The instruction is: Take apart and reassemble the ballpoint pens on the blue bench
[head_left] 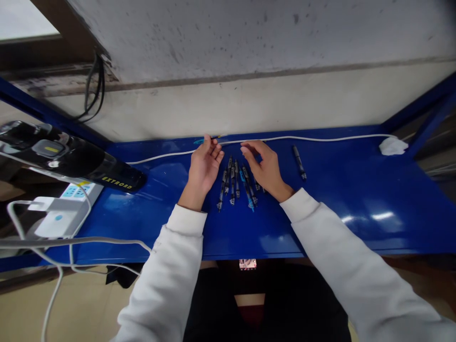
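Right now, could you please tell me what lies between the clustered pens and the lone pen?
The right hand and blue shelf, in the head view.

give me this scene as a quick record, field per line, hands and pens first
left hand: palm partly up, fingers half curled; thin dark item by its thumb, grip unclear
right hand: fingers curled, over part of the pen cluster; hold unclear
pen cluster: between the hands, mostly dark pens, one bright blue pen
lone pen: apart, beyond the right hand
surface: blue shelf
white cable: along the back
left end: black EXTRORD device, white power strip
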A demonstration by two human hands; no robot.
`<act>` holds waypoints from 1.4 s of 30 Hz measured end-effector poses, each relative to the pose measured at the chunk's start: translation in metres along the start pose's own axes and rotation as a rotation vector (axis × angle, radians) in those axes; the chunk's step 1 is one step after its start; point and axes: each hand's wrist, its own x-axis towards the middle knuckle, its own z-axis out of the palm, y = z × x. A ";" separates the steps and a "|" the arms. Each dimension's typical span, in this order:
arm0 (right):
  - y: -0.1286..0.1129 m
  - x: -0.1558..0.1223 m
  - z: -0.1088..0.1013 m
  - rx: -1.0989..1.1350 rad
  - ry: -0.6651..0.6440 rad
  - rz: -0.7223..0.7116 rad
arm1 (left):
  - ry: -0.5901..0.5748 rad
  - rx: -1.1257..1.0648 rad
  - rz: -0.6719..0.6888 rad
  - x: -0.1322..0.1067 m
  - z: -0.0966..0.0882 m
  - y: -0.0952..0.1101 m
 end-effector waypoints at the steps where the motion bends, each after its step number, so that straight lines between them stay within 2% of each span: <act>1: 0.001 -0.001 0.001 0.002 -0.015 0.009 | -0.002 0.012 0.003 -0.001 0.001 -0.001; 6: 0.005 -0.004 0.003 0.001 -0.080 -0.037 | -0.019 0.168 0.071 -0.007 0.010 -0.007; 11: 0.002 -0.002 0.003 0.021 -0.068 -0.101 | -0.039 0.333 0.158 -0.013 0.017 -0.013; 22: 0.000 -0.003 0.002 -0.052 -0.048 -0.013 | -0.014 0.440 0.236 -0.007 0.011 -0.017; 33: 0.006 -0.004 0.003 -0.076 -0.086 0.023 | -0.013 0.460 0.259 -0.014 0.017 -0.016; 42: 0.011 -0.006 0.006 -0.035 -0.092 0.079 | -0.167 0.564 0.267 -0.016 0.018 -0.022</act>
